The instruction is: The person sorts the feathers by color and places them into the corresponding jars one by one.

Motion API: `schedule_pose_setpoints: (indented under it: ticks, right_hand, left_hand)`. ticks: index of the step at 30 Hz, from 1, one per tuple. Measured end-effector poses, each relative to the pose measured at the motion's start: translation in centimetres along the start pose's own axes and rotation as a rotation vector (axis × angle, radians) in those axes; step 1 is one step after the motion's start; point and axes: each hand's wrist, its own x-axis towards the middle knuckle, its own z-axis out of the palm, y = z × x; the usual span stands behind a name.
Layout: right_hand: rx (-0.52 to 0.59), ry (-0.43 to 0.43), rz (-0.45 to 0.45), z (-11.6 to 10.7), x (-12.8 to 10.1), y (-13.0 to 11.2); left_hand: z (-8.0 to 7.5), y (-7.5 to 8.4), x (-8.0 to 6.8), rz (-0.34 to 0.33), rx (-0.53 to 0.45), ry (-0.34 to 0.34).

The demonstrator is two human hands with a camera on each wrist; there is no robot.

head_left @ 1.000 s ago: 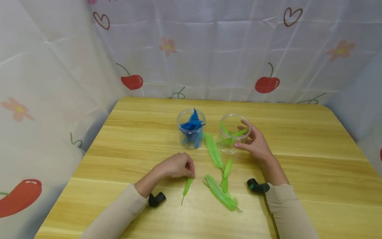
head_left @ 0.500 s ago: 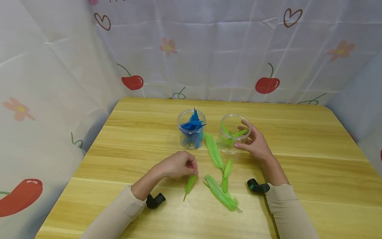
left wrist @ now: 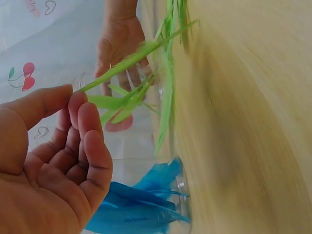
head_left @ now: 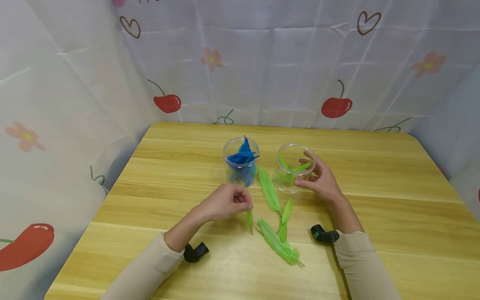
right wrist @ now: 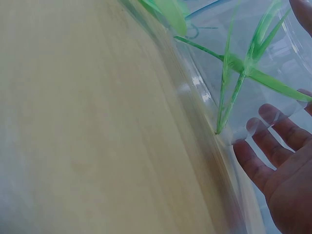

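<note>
Feather (head_left: pixel 249 218), small, green and slender, hung nearly upright from the left hand (head_left: pixel 228 202), its long axis vertical and its lower tip pointing down at the desk (head_left: pixel 375 216), just above the wood. That hand's grip was a narrow pinch of thumb and fingertips (left wrist: pixel 78 105) on the feather's top end, the other fingers curled, the wrist raised off the desk. The right hand (head_left: pixel 318 179) cupped a clear round jar (head_left: pixel 290 166) that held a few green feathers, thumb at the rim, fingers curved round the wall. Beside it stood a second clear jar (head_left: pixel 241 164) stuffed with blue feathers. More green feathers (head_left: pixel 277 225) lay flat on the desk between the hands, thin and leaf-shaped.
</note>
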Motion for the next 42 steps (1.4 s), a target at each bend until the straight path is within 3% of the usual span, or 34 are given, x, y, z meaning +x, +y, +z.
schedule_pose_setpoints:
  ticks: [11,27,42]
  right_hand:
    - [-0.006,0.001,0.006,-0.1,0.0,0.1]
    - [-0.002,0.002,0.004,0.0,0.0,0.0]
    - [0.019,0.005,-0.011,0.0,0.0,0.2]
  left_hand:
    - [0.0,0.7,0.0,0.014,-0.129,0.156]
    - [0.4,1.2,0.1,0.090,-0.286,0.272]
    - [0.8,2.3,1.1,0.256,-0.446,0.512]
